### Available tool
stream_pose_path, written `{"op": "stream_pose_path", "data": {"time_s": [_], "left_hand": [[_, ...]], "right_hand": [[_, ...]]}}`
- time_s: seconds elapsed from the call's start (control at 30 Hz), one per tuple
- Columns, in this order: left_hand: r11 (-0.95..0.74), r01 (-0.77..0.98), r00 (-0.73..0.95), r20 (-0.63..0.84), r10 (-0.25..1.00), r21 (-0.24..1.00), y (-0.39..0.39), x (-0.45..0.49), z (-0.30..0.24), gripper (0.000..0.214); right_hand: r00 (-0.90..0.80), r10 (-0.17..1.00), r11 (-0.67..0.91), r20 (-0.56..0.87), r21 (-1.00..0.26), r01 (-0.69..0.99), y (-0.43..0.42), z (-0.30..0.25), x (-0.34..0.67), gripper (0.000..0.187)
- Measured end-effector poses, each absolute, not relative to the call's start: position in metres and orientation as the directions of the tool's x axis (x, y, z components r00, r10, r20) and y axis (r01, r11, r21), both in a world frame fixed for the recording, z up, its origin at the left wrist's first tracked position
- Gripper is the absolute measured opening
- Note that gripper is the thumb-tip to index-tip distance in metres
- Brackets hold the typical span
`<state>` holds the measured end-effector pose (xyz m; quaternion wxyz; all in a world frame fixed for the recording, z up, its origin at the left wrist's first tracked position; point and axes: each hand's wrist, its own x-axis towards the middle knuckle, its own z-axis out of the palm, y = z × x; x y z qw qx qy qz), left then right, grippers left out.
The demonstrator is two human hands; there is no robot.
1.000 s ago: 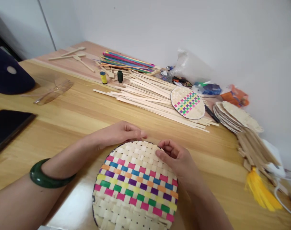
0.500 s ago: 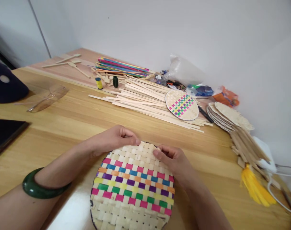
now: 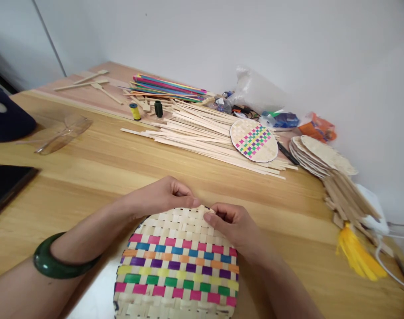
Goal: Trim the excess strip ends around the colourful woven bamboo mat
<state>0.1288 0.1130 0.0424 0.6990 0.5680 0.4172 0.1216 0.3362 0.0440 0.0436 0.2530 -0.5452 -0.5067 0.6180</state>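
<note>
A round woven mat of pale bamboo strips, with pink, blue, orange, purple, yellow and green bands, tilts toward me above the table. Its outline is dark, and its bottom edge runs out of view. My left hand pinches the top edge between thumb and bent fingers. Close beside it, my right hand grips the upper right edge, thumb on the front face and fingers behind. A green bangle circles my left wrist.
Across the wooden table lie pale strips, coloured strips, a yellow thread spool and a dark spool. Another woven disc rests on the strips. Right: stacked fans, a yellow tassel. Left: glasses, a dark tablet.
The woven mat has shifted slightly left and its top edge has dropped a little. My right hand has slid left along the edge, closer to my left hand.
</note>
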Motion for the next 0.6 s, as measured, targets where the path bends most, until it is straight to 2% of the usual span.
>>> {"op": "stream_pose_path", "data": {"time_s": [0.33, 0.6], "left_hand": [[0.325, 0.295, 0.588, -0.438, 0.680, 0.899, 0.1111, 0.1306, 0.0458, 0.028], [0.290, 0.286, 0.539, -0.403, 0.739, 0.913, 0.1138, 0.1286, 0.0419, 0.030]], "right_hand": [[-0.292, 0.840, -0.398, -0.457, -0.885, 0.240, 0.0471, 0.0465, 0.3373, 0.030], [-0.262, 0.830, -0.454, -0.492, -0.870, 0.195, 0.0469, 0.0510, 0.3383, 0.024]]}}
